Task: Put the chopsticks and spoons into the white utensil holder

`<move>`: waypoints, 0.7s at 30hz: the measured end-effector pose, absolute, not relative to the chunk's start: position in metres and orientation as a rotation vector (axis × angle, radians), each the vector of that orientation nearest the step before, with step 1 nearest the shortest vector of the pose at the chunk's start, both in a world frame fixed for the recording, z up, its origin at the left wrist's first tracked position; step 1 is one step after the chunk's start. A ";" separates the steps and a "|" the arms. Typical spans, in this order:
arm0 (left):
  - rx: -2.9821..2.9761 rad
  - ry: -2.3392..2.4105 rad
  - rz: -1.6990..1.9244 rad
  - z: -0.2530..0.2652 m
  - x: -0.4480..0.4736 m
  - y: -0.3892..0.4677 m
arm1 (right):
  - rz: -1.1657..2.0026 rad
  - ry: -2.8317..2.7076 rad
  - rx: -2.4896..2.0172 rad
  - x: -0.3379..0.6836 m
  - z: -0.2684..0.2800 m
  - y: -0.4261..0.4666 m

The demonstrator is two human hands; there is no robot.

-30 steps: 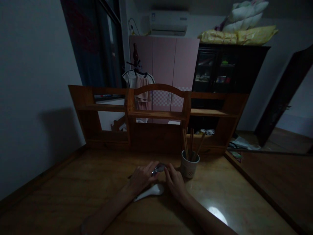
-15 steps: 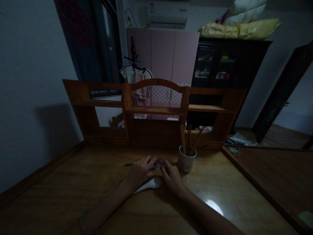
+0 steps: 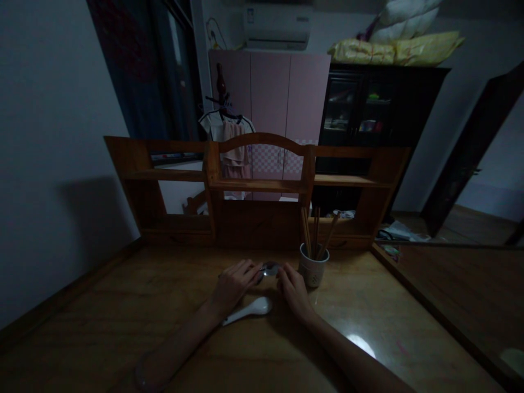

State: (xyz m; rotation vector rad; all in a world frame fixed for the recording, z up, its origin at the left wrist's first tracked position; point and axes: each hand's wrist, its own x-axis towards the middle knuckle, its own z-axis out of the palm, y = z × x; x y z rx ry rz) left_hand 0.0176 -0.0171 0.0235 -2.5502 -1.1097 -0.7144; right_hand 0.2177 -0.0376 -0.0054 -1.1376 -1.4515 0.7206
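Observation:
A shiny metal spoon (image 3: 271, 268) lies crosswise between my two hands, its bowl showing in the gap. My left hand (image 3: 232, 285) is closed over the handle side, which it mostly hides. At the right edge of the bowl, the curled fingers of my right hand (image 3: 292, 288) are closed at the rim; their exact hold is partly hidden. Nearer to me, a white ceramic soup spoon (image 3: 257, 307) rests on the wooden table (image 3: 172, 316), its handle pointing down-left beside my left wrist. Neither hand touches it.
A light-coloured cup (image 3: 313, 268) holding several chopsticks (image 3: 316, 232) stands just right of my right hand. Behind, a wooden shelf rack (image 3: 257, 184) spans the table's back. A wall (image 3: 53, 164) borders the left side, and a raised wooden edge (image 3: 434, 311) runs along the right.
My right fingers have shifted slightly right, off the middle of the metal spoon, so its bowl now shows. Less of the handle sticks out left of my left hand. The soup spoon stays put.

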 end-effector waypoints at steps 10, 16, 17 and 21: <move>-2.597 -1.129 -0.756 0.027 0.018 -0.019 | 0.707 -1.462 -1.164 0.218 -0.010 -0.037; -2.617 -1.137 -0.782 0.029 0.018 -0.021 | 0.671 -1.473 -1.174 0.219 -0.006 -0.037; -2.618 -1.146 -0.783 0.030 0.018 -0.022 | 0.667 -1.475 -1.175 0.219 -0.005 -0.038; -2.619 -1.179 -0.794 0.030 0.019 -0.021 | 0.666 -1.490 -1.175 0.219 -0.004 -0.039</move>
